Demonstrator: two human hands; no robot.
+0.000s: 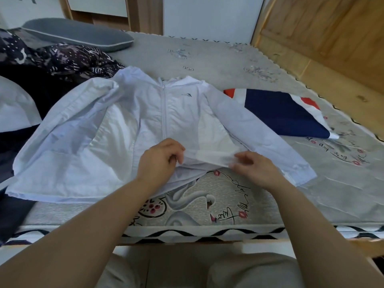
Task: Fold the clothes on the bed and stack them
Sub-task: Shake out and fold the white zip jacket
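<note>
A white zip jacket [145, 121] lies front-up, sleeves spread, across the middle of the bed [228, 57], and both hands pinch its near hem: the left hand [160, 161] with fingers curled round the edge, the right hand [255, 169] nipping a lifted strip of it. Its left sleeve covers part of a dark pile of clothes [52, 65] cut off at the left edge. A folded navy, white and red garment [284, 113] lies to the right, partly under the other sleeve.

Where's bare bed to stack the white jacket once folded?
Free: bedspread beyond the white jacket, between grey pillow and wooden wall; also the near-right strip beside the right hand. Crowded: left side, under dark patterned clothes; right-middle, navy folded garment.
</note>
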